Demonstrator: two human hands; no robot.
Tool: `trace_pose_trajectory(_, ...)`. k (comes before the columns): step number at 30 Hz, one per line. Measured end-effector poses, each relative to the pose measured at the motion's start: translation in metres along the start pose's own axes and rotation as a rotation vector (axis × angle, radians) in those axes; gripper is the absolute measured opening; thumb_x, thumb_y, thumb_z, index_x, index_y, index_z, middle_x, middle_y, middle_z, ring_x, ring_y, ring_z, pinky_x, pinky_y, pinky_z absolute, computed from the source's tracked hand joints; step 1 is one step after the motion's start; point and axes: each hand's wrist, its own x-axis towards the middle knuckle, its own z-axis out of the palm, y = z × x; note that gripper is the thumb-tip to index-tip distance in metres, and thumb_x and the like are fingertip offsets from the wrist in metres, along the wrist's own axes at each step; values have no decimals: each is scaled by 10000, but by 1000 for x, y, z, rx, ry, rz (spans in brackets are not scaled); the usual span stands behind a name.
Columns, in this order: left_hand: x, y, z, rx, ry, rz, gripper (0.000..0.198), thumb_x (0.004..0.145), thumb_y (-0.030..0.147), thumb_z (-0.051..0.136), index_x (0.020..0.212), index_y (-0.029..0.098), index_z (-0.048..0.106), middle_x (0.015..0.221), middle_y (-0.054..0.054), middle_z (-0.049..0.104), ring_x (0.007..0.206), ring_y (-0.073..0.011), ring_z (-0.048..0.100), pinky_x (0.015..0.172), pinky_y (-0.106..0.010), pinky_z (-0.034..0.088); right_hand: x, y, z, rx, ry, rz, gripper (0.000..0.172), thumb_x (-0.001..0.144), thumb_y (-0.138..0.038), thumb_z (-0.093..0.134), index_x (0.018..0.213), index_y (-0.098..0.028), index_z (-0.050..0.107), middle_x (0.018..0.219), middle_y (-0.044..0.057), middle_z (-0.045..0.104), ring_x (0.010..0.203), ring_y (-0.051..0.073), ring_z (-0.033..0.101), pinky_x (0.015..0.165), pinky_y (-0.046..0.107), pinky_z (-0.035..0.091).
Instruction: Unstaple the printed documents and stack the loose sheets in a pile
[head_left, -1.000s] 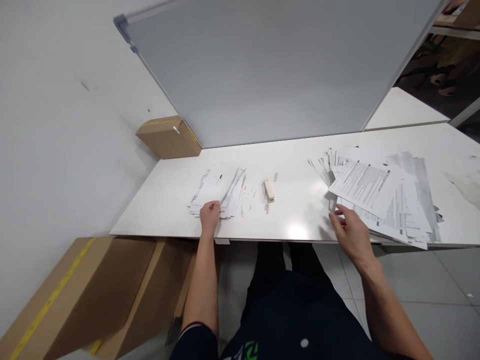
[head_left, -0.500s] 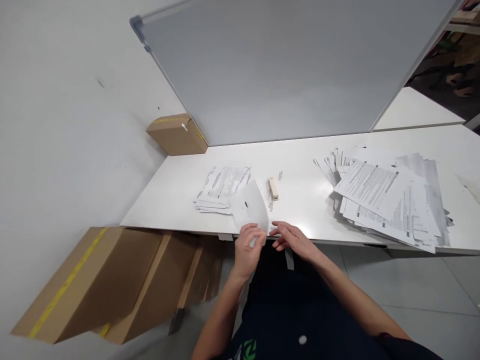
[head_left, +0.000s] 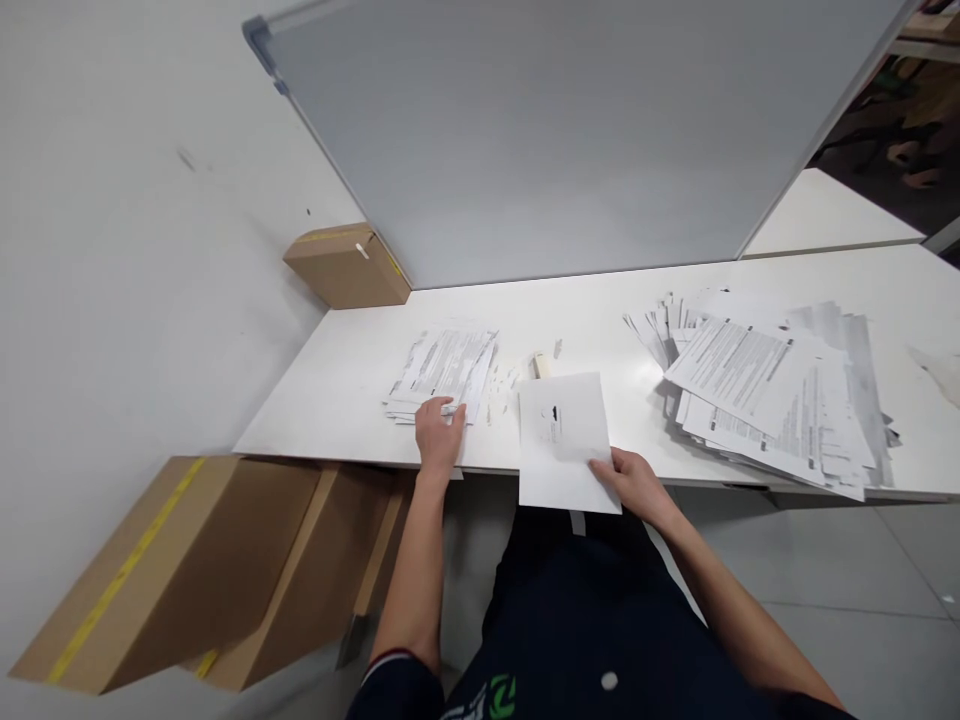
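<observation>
Right hand [head_left: 616, 476] pinches white sheet [head_left: 566, 455], thumb on top; left hand [head_left: 439, 432], thumb parted from fingers, is at paper stack [head_left: 442, 362] on left half of table [head_left: 330, 390], pinch unclear. Sheet straddles table's near edge, where a one-sided hold could let it sag or crease; looks flat, mostly blank, small dark mark [head_left: 556, 412].

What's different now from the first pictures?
The white paper came off the left pile, moved right, and passed from the left hand to the right hand, which began by the right pile. The left hand let go and went back to the left pile's near edge. The paper now partly hides the small cream object. That object, the right pile and the cardboard box stayed put.
</observation>
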Motion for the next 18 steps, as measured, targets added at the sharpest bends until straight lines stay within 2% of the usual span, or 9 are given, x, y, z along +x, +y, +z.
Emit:
trace_pose_trajectory(3, 23, -17, 9, 65, -114, -62, 323, 712, 339, 563, 990, 177, 534, 1055, -96, 542, 1029, -248, 467, 885, -385, 387, 1, 4, 0, 45, 13, 8, 337, 746, -437, 454, 808, -145, 611, 777, 55, 655, 743, 230, 587, 583, 277, 420)
trace_pose_trajectory(5, 28, -21, 13, 80, -172, -104, 342, 699, 351, 563, 991, 175, 535, 1047, -98, 542, 1016, -254, 471, 876, -392, 390, 3, 7, 2, 39, 33, 4, 340, 748, -439, 450, 806, -144, 610, 771, 55, 652, 735, 227, 583, 581, 279, 418)
trace_pose_trajectory(8, 32, -24, 11, 51, -194, -151, 321, 699, 367, 547, 955, 173, 551, 993, -89, 564, 961, -237, 506, 858, -379, 398, 5, 8, 3, 19, 48, -4, 343, 747, -439, 447, 797, -145, 615, 753, 50, 650, 720, 223, 577, 579, 283, 416)
trace_pose_trajectory(11, 36, -28, 6, 20, -199, -174, 275, 721, 383, 505, 874, 169, 584, 941, -87, 588, 901, -218, 537, 824, -349, 411, 6, 8, 2, 36, 29, -3, 348, 744, -440, 449, 810, -143, 618, 769, 48, 655, 729, 224, 582, 586, 283, 425)
trace_pose_trajectory(15, 40, -31, -2, 83, -265, -84, 280, 781, 328, 381, 654, 179, 582, 771, -79, 606, 808, -215, 549, 763, -341, 413, 6, 6, 1, 74, 4, 19, 350, 748, -433, 453, 844, -138, 616, 815, 58, 664, 757, 231, 595, 595, 282, 440)
trace_pose_trajectory(18, 37, -28, -8, 55, -249, -117, 302, 789, 309, 348, 632, 182, 573, 716, -62, 608, 714, -192, 546, 692, -319, 424, 6, 5, 0, 101, -7, 31, 349, 753, -426, 457, 868, -136, 612, 846, 68, 665, 778, 238, 600, 607, 288, 449)
